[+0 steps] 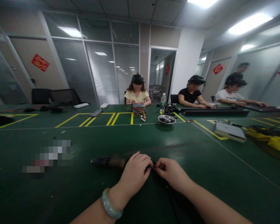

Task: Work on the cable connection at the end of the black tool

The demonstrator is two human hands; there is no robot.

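Note:
A dark, cylindrical electric screwdriver (116, 162) lies across the green table in front of me, with a small metallic tip at its left end. My left hand (138, 166) is closed over its right part, fingers curled down around it. Beside it, my right hand (169, 171) pinches at the tool's tail end with thumb and index finger. The fingertips of both hands nearly meet there and hide most of that small black part. A dark strip, perhaps a cord, runs from below my right hand toward the bottom edge.
A metal bowl (166, 120) with small parts stands ahead, near a water bottle (163, 102). A grey box with coloured wires (139, 109) sits before a person opposite. More people work at the right, by a long black bar (214, 112) and a silver box (230, 131).

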